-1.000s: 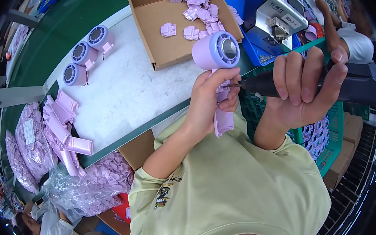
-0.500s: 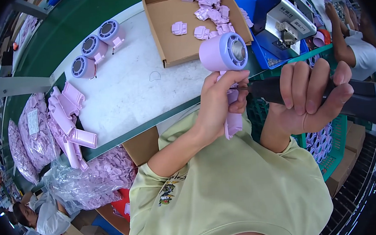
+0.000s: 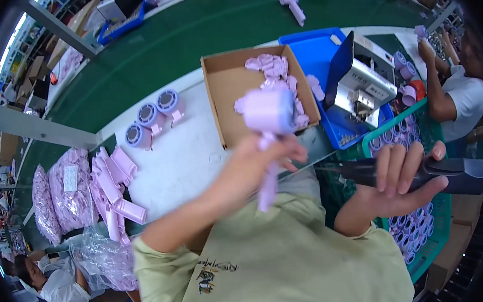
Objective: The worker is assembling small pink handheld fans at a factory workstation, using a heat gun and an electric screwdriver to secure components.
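Holds pink hair dryer [image 3: 267, 112] in half-curled left hand [image 3: 254, 157].
Grips black screwdriver [image 3: 453, 175] with closed fingers of right hand [image 3: 394, 187], apart from hair dryer.

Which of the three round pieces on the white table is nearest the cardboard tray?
The right-end piece; the middle piece and left-end piece sit farther away.

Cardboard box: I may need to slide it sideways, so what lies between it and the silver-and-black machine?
In the head view, part of a blue tray and a pink plastic piece show between the box and machine.
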Demonstrator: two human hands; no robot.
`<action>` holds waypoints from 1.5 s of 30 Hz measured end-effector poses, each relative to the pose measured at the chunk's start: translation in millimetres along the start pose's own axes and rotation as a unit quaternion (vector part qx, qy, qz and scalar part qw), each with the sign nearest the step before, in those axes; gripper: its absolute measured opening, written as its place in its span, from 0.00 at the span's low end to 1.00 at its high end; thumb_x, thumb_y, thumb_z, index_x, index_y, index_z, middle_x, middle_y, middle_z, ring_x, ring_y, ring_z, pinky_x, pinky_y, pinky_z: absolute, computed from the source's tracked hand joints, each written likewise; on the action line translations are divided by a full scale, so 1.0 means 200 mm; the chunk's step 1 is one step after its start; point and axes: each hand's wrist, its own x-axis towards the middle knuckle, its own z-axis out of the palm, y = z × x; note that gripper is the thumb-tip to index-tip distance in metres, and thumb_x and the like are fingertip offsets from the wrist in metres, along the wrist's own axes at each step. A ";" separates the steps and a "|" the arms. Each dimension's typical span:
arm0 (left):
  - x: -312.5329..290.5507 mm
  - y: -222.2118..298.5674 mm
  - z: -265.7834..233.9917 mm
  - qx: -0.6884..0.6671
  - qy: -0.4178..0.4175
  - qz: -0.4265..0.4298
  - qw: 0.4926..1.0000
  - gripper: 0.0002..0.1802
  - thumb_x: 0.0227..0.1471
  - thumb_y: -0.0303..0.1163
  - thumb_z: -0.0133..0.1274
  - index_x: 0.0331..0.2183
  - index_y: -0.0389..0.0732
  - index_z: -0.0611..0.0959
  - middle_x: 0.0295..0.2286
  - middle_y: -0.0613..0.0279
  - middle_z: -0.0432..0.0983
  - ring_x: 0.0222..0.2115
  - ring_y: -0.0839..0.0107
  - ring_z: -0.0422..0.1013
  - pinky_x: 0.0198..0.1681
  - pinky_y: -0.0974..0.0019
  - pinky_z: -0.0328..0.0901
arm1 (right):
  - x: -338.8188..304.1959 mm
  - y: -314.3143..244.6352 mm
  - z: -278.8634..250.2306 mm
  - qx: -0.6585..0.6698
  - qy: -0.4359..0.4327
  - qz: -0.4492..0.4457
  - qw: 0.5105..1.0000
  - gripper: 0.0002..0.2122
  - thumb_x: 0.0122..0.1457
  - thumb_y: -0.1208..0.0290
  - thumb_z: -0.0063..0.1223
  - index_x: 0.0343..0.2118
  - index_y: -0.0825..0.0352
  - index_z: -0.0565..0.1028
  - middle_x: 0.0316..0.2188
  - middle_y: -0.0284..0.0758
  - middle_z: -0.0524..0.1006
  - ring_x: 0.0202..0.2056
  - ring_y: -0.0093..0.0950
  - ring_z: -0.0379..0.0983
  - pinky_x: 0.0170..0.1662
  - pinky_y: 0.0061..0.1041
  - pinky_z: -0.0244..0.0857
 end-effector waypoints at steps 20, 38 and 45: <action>-0.28 0.63 -1.11 0.688 0.331 0.102 0.638 0.20 0.50 0.44 0.56 0.29 0.34 0.79 0.26 0.49 0.78 0.26 0.61 0.76 0.32 0.64 0.69 | -0.10 0.39 -0.15 -0.575 -0.219 -0.116 0.779 0.06 0.54 0.80 0.54 0.35 0.73 0.74 0.29 0.41 0.74 0.38 0.33 0.70 0.43 0.30 0.63; -0.77 0.17 -0.97 0.677 0.331 0.046 0.656 0.22 0.41 0.30 0.55 0.41 0.32 0.75 0.36 0.43 0.75 0.41 0.49 0.71 0.44 0.55 0.66 | 0.11 1.17 0.26 -0.540 -0.579 0.296 0.535 0.27 0.54 0.53 0.56 0.49 0.71 0.70 0.35 0.48 0.78 0.37 0.43 0.76 0.41 0.35 0.69; -0.72 -0.06 -0.79 0.780 0.123 0.232 0.568 0.23 0.44 0.26 0.58 0.45 0.35 0.74 0.41 0.49 0.72 0.42 0.50 0.69 0.45 0.57 0.65 | 0.01 1.19 0.24 -0.511 -0.605 0.200 0.576 0.26 0.51 0.53 0.58 0.48 0.67 0.72 0.38 0.49 0.77 0.37 0.43 0.76 0.40 0.34 0.69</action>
